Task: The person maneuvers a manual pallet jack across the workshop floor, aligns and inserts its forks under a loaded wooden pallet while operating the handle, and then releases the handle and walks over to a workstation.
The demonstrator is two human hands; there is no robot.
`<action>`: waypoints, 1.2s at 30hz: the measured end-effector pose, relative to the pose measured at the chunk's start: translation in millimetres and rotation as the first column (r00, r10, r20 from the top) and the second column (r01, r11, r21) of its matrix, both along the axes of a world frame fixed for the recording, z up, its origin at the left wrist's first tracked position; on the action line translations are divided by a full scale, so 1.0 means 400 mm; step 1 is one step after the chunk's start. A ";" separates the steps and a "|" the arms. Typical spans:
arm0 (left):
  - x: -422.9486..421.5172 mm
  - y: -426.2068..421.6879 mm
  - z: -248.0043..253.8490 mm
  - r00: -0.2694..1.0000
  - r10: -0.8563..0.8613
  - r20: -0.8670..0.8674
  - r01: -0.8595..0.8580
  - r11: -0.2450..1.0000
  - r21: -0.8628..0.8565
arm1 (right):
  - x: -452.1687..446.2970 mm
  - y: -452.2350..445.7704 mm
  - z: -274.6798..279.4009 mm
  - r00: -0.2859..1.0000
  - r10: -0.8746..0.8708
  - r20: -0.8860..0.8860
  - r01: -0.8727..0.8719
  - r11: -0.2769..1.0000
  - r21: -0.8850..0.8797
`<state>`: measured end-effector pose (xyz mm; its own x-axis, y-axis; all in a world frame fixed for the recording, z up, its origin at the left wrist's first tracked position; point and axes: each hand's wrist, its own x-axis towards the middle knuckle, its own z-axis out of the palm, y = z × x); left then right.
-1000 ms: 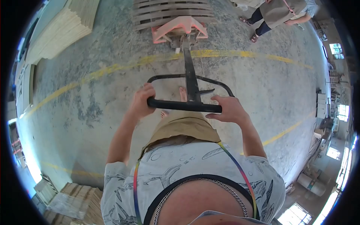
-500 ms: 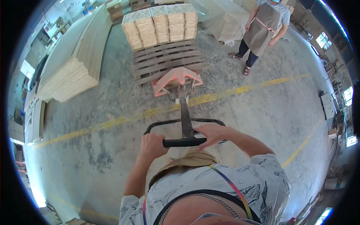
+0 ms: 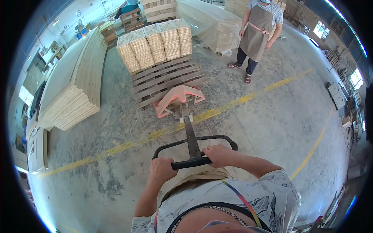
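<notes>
Both of my hands are on the black loop handle [image 3: 186, 163] of a pallet jack. My left hand [image 3: 162, 169] is wrapped round the handle's left end. Near the middle of the bar, just right of the shaft, my right hand [image 3: 218, 155] is closed on it. A dark shaft [image 3: 191, 136] runs forward from the handle to the jack's worn red body [image 3: 179, 97]. Beyond that lies a slatted wooden pallet [image 3: 167, 79], with several stacks of light wood pieces [image 3: 155, 44] on its far part. The jack's forks are hidden.
A person in an apron [image 3: 257, 29] stands right of the pallet. Large sheet stacks [image 3: 74, 105] lie at the left. Behind are a plastic-wrapped stack [image 3: 210, 23] and another person [image 3: 130, 6]. A yellow line [image 3: 233, 102] crosses the concrete floor.
The view has tilted up, bringing the wood stacks and far area into sight. My right hand has moved inward along the bar and closed on it. The handle now sits turned slightly.
</notes>
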<state>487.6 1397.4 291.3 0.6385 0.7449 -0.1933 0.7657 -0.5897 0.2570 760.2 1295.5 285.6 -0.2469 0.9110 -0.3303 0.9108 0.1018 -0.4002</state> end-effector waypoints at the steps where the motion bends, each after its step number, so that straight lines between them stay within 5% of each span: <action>1: -0.002 0.005 -0.002 1.000 0.001 -0.001 -0.001 1.000 -0.001 | -0.001 0.007 -0.002 1.000 0.004 0.012 -0.004 1.000 -0.001; 36: 0.009 -0.005 0.001 1.000 -0.002 0.031 0.002 1.000 -0.010 | 0.006 0.000 0.017 1.000 0.026 -0.013 -0.025 0.999 0.031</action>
<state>491.4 1395.5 291.5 0.6456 0.7418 -0.1812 0.7562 -0.5882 0.2865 762.6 1295.4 292.2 -0.2743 0.9142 -0.2984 0.9023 0.1374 -0.4085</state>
